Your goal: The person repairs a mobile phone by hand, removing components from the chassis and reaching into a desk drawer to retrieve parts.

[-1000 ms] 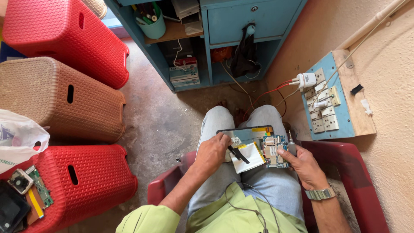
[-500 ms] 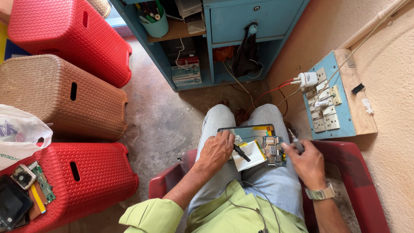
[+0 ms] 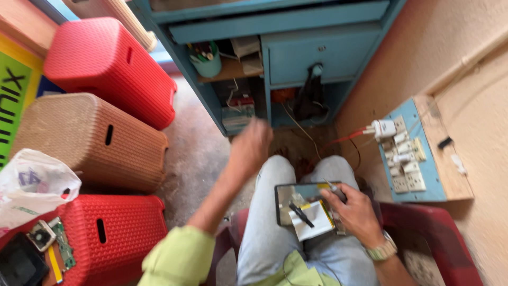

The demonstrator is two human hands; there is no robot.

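Glass-fronted and dark, the opened tablet (image 3: 304, 209) sits flat across the person's lap on the grey trousers, back cover off, with a white square part and a thin black tool (image 3: 301, 214) lying on top of it near the middle. The right hand (image 3: 353, 212) is clamped on the tablet's right edge, fingers wrapped over the top right corner and thumb pressing down, so the device sits directly under and against that hand. Looks like a slim pointed tool is pinched in those fingers too, but it's too small to be sure. The left hand (image 3: 253, 145) is up in the air, well clear of the tablet, off past the left knee toward the blue cabinet (image 3: 296, 53), and it's motion-blurred, so I can't tell if the fingers are spread or curled, or if it's carrying anything. If I were doing this, I'd say the main thing is keeping that right-hand grip firm and the tablet level on the thighs, because a lap is a wobbly base and the loose black tool could slide right off the near edge. Better to park the loose bits toward the centre of the tablet and not tilt it. Red stool (image 3: 106, 238) at the left has spare circuit boards (image 3: 53, 241) on top, near the edge of the picture.
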